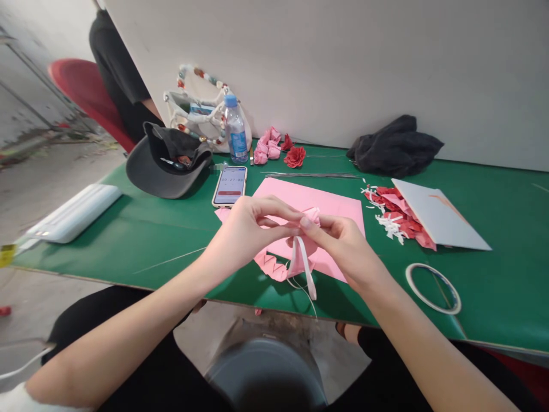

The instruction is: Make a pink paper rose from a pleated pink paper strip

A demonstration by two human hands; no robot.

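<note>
Both hands meet over the table, closed around a pink paper flower (312, 215) that my fingers partly hide. My left hand (261, 220) pinches it from the left, thumb and fingers pressed together. From the other side my right hand (338, 234) grips it, the thumb lying on top. A white strip (305, 269) dangles beneath the fingers, with a thin wire near it. Below the hands lies a pink paper strip (271, 267) with a zigzag look. A pink sheet (334, 209) is spread on the table behind them.
On the green table (171, 246) stand a phone (230, 186), a bottle (237, 134) and a cap (171, 160). Finished paper flowers (295, 156) sit at the back. Paper scraps (398, 214), a white card (441, 214) and a tape roll (433, 288) are right. A bin (266, 372) stands below.
</note>
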